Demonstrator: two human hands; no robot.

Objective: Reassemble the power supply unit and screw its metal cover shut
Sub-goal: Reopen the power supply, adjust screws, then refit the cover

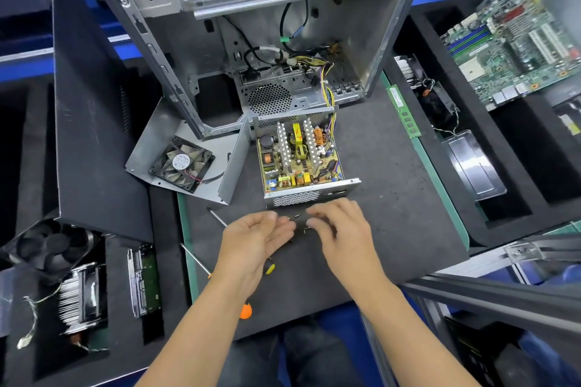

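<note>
From the head camera, the power supply box [300, 160] sits open on the mat, its parts showing. Its metal cover [191, 163] with the fan lies just beside it, still off. The left hand [254, 242] and right hand [342, 229] hover loosely spread over little screws [298, 216]. Nearly everything is left.

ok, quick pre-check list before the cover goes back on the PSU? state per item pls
1. PSU base on the mat, open side up: ok.
2. Board seated inside the base: looks ok; its mounting screws cannot be told.
3. Metal cover with fan within reach, lying left of the base: ok, not yet fitted.
4. Fan lead routed clear of the cover edge: cannot tell.
5. Loose screws on the mat between left hand and right hand: present; count cannot be told.
6. Screwdrivers near the left hand: ok; neither is held.
</note>
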